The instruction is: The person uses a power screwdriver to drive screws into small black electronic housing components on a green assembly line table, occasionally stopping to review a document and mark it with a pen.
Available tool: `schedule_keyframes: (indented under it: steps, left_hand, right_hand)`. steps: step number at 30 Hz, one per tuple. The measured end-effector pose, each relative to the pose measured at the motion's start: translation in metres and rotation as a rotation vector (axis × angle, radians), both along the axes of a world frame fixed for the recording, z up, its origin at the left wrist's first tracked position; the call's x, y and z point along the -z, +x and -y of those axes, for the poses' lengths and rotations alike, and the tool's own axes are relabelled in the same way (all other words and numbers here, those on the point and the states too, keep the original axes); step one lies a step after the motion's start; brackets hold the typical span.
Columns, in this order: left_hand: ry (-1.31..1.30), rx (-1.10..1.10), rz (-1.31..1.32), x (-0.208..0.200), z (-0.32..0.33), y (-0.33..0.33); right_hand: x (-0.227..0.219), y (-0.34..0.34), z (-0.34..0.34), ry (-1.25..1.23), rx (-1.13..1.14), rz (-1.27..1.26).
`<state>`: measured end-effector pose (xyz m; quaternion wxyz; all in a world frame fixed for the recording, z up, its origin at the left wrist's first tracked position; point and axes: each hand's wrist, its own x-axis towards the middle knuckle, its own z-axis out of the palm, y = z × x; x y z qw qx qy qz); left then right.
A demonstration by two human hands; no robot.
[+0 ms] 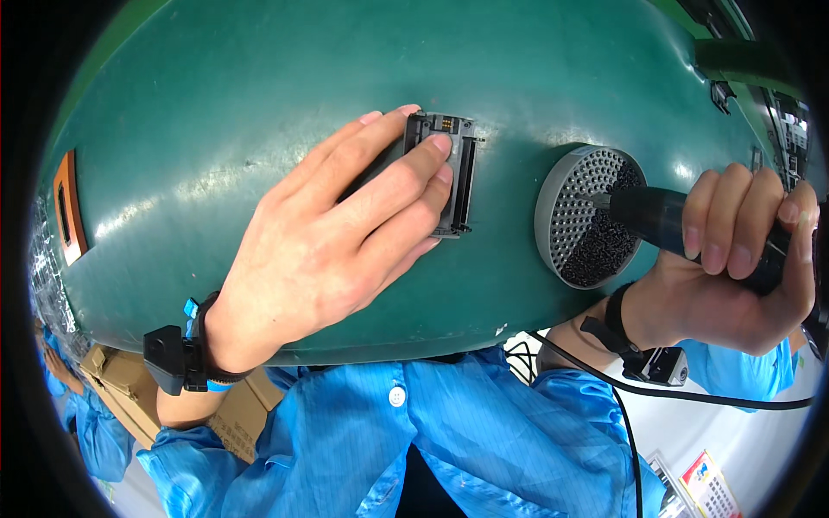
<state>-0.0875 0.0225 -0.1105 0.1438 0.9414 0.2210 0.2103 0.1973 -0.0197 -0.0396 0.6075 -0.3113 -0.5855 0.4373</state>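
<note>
My left hand lies over a black and grey plastic housing on the green work surface. Its fingers press on the housing's face and upper edge, holding it down; the thumb is hidden. Small gold contacts show near the housing's top end. My right hand is wrapped round a black electric screwdriver, which points left. The driver's tip is over a round grey screw tray with a dimpled floor. Small black screws are heaped in its lower right part.
An orange-brown frame-shaped piece lies at the mat's left edge. Cardboard boxes stand below left, near another person's blue sleeve. A black cable runs across the lower right. Dark equipment borders the right.
</note>
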Motion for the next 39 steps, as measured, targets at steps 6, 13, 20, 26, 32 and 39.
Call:
schedule_keyframes:
  steps: [6, 13, 20, 26, 32, 39]
  left_hand:
    - [0.013, 0.017, 0.006, -0.001, 0.000, -0.001]
    - [0.053, 0.028, -0.050, -0.001, -0.004, -0.002]
    - [0.090, 0.005, 0.053, 0.011, 0.005, 0.007]
    - [0.063, -0.068, 0.106, 0.018, 0.008, 0.008]
    - [0.055, -0.090, 0.128, 0.020, 0.008, 0.009]
    - [0.039, -0.089, 0.109, 0.019, 0.010, 0.009]
  right_hand:
    - [-0.002, -0.021, 0.001, -0.069, 0.183, -0.027]
    - [0.000, -0.026, 0.001, -0.043, 0.315, -0.089]
    - [-0.022, -0.024, -0.012, 0.022, 0.094, -0.100]
    - [-0.009, -0.066, -0.029, -0.035, 0.030, -0.049]
    - [-0.001, -0.069, -0.037, -0.038, -0.053, 0.030]
    - [0.002, -0.070, -0.042, -0.036, -0.098, 0.080]
